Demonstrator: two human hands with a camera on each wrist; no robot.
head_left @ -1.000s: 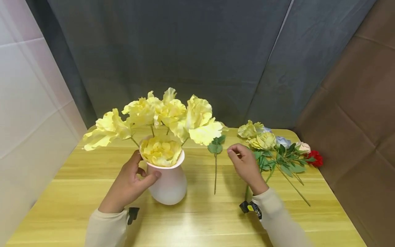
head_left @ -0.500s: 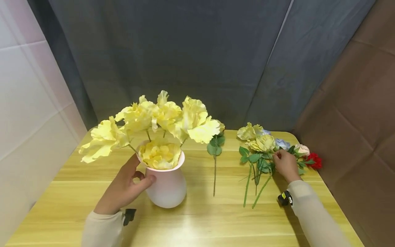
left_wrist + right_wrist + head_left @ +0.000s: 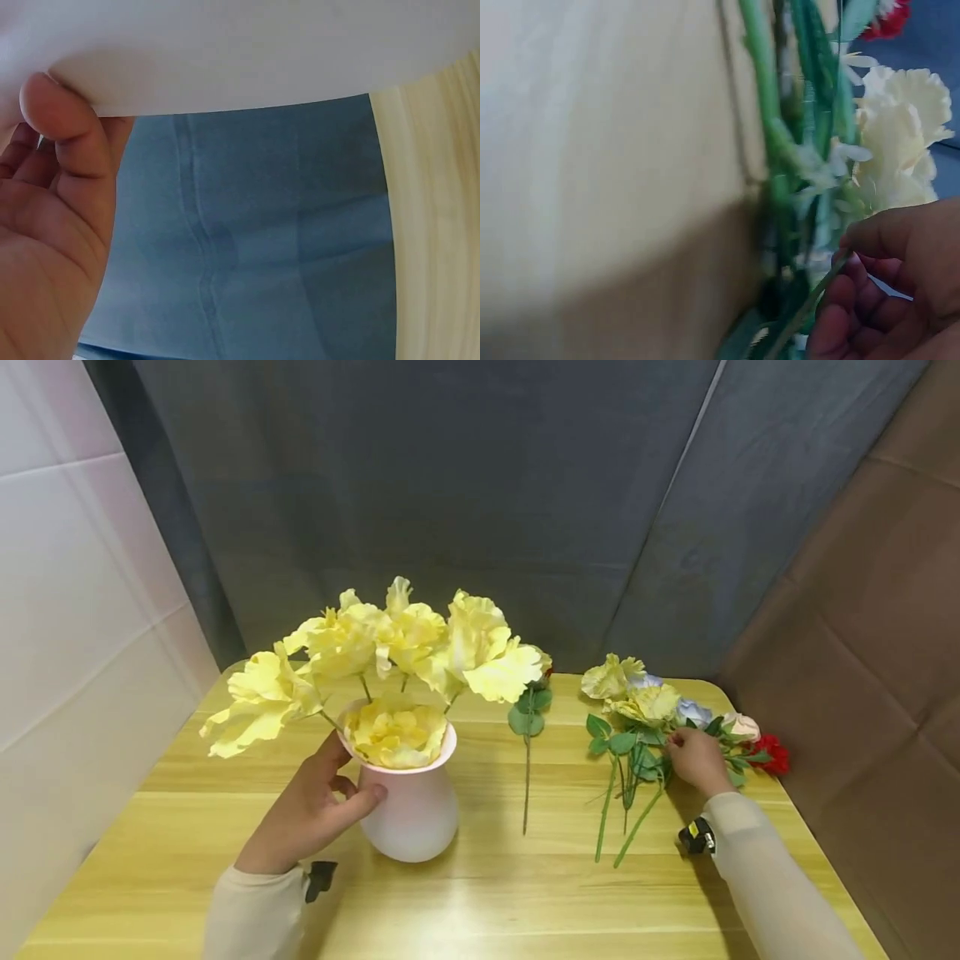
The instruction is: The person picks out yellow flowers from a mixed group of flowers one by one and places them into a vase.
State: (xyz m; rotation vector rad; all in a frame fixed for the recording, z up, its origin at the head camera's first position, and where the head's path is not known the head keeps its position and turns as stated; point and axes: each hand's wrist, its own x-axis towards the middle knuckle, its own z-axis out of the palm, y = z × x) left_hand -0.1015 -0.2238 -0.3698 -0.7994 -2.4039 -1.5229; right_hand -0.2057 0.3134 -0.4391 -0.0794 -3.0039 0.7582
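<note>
A white vase stands upright on the table, with several yellow flowers fanned out from its mouth and one low at the rim. My left hand grips the vase's left side. Its thumb presses the outside wall, and the other fingers are partly hidden behind. At the right, my right hand reaches into a pile of artificial flowers. Between thumb and fingers it pinches a thin green flower stem; which bloom this stem bears I cannot tell.
A single stem with green leaves lies between vase and pile, its bloom partly hidden. The pile also holds blue, pale pink and red flowers. Grey curtain closes off the back, brown cloth the right, white cloth the left.
My right hand has moved right, from beside the single stem into the flower pile, and now pinches a stem there. My left hand stays on the vase.
</note>
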